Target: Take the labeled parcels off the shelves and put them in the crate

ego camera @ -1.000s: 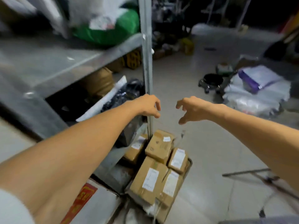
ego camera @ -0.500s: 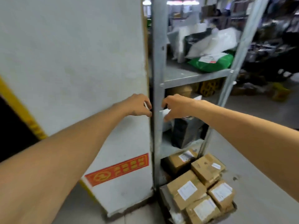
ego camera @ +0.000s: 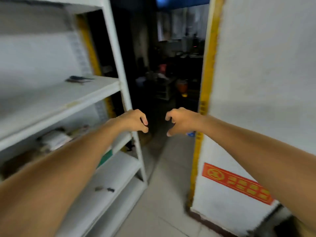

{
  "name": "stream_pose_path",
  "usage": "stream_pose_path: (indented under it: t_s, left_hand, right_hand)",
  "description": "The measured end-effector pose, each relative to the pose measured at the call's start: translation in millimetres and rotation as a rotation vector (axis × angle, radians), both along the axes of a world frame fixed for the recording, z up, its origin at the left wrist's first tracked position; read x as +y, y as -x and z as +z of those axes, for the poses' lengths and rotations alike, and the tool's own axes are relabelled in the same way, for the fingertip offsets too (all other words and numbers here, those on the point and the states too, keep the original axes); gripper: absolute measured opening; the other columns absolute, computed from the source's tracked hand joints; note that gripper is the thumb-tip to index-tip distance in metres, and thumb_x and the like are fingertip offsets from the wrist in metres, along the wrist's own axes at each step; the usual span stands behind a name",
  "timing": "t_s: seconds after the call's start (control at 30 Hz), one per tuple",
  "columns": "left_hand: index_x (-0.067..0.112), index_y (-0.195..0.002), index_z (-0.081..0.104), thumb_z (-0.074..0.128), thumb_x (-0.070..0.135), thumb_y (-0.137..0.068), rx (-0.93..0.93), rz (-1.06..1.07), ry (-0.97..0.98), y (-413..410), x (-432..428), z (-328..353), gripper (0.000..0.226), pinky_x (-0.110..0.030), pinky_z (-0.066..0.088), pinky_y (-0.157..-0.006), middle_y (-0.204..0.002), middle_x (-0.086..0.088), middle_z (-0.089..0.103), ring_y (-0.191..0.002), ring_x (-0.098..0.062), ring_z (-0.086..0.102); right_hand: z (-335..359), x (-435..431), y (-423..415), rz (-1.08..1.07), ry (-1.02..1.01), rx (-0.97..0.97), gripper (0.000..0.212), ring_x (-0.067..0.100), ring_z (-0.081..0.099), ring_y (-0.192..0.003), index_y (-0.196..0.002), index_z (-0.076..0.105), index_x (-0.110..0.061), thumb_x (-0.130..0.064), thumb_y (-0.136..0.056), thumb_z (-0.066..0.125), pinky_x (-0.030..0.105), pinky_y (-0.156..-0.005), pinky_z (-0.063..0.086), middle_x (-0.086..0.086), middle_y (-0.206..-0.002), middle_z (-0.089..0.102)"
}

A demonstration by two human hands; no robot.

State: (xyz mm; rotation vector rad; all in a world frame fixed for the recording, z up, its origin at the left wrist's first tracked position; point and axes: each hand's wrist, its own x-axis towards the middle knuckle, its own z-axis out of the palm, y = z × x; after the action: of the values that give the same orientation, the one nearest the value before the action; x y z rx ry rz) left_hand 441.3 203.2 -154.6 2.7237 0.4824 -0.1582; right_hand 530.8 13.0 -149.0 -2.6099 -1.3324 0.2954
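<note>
The fingers (ego camera: 145, 121) of the left hand (ego camera: 132, 120) and of the right hand (ego camera: 183, 119) were held loosely curled in mid-air, with nothing gripped. A blurred white parcel (ego camera: 54, 139) was seen lying on the shelves (ego camera: 68, 106) at the left, well apart from the fingers.

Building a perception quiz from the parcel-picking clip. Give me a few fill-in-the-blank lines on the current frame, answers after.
1. The left hand and right hand hold ____.
2. The sign low on the white wall is coloured ____.
3. The white shelving stands on the person's ____.
4. The strip down the wall's edge is coloured ____.
Missing words: nothing; red; left; yellow.
</note>
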Motion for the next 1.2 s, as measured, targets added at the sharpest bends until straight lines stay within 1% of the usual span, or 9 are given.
stream_pose_path:
  t_s: [0.07,0.17,0.23,0.37,0.43,0.6,0.73,0.97,1.2]
  left_hand:
    - [0.024,-0.091,0.066,0.078,0.026,-0.076,-0.025,0.157,0.039,45,32,-5,0.019,-0.037,0.057,-0.080,-0.104,-0.005,0.067,-0.091,-0.021,0.065]
    - [0.018,-0.099,0.071,0.078,0.025,-0.076,0.000,0.332,-0.012,114,64,-13,0.025,-0.021,0.046,-0.074,-0.105,-0.005,0.070,-0.091,-0.019,0.064]
    - [0.018,-0.098,0.071,0.078,0.025,-0.076,0.003,0.455,0.003,159,78,-17,0.024,-0.018,0.043,-0.070,-0.104,-0.005,0.070,-0.090,-0.017,0.063]
    - [0.027,-0.103,0.070,0.073,0.033,-0.078,0.063,0.686,-0.056,254,88,-26,0.025,-0.023,0.046,-0.072,-0.103,0.004,0.065,-0.086,-0.014,0.058]
    - [0.026,-0.102,0.071,0.073,0.033,-0.079,0.064,0.784,-0.060,300,85,-32,0.024,-0.022,0.045,-0.069,-0.103,0.003,0.066,-0.085,-0.015,0.059]
    - [0.019,-0.103,0.069,0.076,0.031,-0.079,0.055,0.964,-0.028,397,73,-46,0.027,-0.030,0.049,-0.080,-0.105,-0.003,0.066,-0.090,-0.019,0.059]
    - [0.022,-0.103,0.069,0.077,0.031,-0.077,0.027,1.108,-0.024,455,65,-58,0.029,-0.022,0.041,-0.070,-0.095,0.001,0.060,-0.084,-0.015,0.055]
    - [0.022,-0.109,0.067,0.076,0.034,-0.078,0.060,1.213,-0.019,518,74,-71,0.034,-0.031,0.049,-0.087,-0.117,-0.005,0.064,-0.095,-0.021,0.058]
    - [0.023,-0.118,0.061,0.072,0.035,-0.082,0.008,1.233,-0.061,541,97,-93,0.039,-0.021,0.037,-0.058,-0.098,0.001,0.055,-0.082,-0.015,0.052]
  right_hand:
    - [-2,43,19,0.109,-0.003,0.066,0.071,0.026,0.055,-0.110,-0.136,0.047,-0.016,-0.040,-0.077,0.078,0.034,-0.085,0.049,0.007,-0.128,0.050]
    - [-4,104,57,0.280,-0.008,0.116,0.071,0.025,0.054,-0.112,-0.137,0.046,-0.017,-0.041,-0.078,0.077,0.031,-0.083,0.045,0.005,-0.131,0.049]
    - [-4,139,88,0.407,0.003,0.104,0.069,0.023,0.054,-0.109,-0.135,0.048,-0.016,-0.039,-0.078,0.077,0.030,-0.079,0.043,0.006,-0.129,0.051]
    - [-6,193,161,0.610,-0.015,0.099,0.053,0.024,0.063,-0.093,-0.115,0.059,-0.013,-0.031,-0.070,0.081,0.039,-0.081,0.054,0.008,-0.109,0.064]
    - [-9,210,200,0.710,-0.034,0.111,0.053,0.023,0.063,-0.092,-0.117,0.058,-0.013,-0.029,-0.071,0.079,0.039,-0.079,0.055,0.008,-0.109,0.063]
    - [-20,236,283,0.967,-0.008,0.049,0.060,0.020,0.057,-0.095,-0.123,0.056,-0.014,-0.037,-0.073,0.079,0.034,-0.077,0.049,0.005,-0.116,0.058]
    - [-29,252,325,1.031,-0.013,0.082,0.065,0.021,0.056,-0.105,-0.131,0.051,-0.012,-0.034,-0.076,0.078,0.032,-0.084,0.048,0.007,-0.124,0.056]
    - [-52,267,360,1.021,0.047,0.084,0.065,0.019,0.054,-0.112,-0.135,0.047,-0.011,-0.030,-0.080,0.076,0.026,-0.087,0.045,0.007,-0.130,0.053]
    - [-78,283,385,0.933,0.088,0.101,0.067,0.022,0.053,-0.115,-0.137,0.046,-0.013,-0.029,-0.079,0.076,0.034,-0.093,0.048,0.008,-0.134,0.051]
